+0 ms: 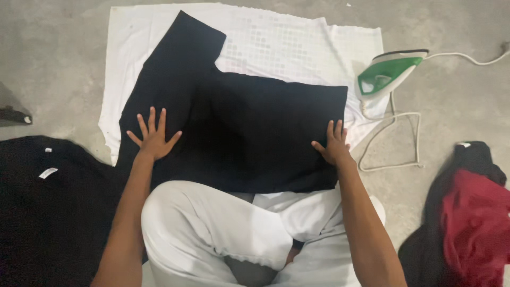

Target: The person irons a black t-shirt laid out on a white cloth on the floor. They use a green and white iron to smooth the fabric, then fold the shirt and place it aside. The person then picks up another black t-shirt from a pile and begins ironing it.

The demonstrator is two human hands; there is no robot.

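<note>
Our left hand [154,139] and right hand [334,146] press flat, fingers spread, on the shirt [239,127]; its sleeve points to eleven o'clock; iron [388,74] at two.

Black garment [239,138] on white checked cloth [297,48]; green-and-white iron [390,72]; red clothing [478,223].

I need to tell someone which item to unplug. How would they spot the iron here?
Find the white cloth spread on the concrete floor. At its right edge stands the iron, green and white with a pale cord looping beside it, the only hard appliance among garments.
</note>
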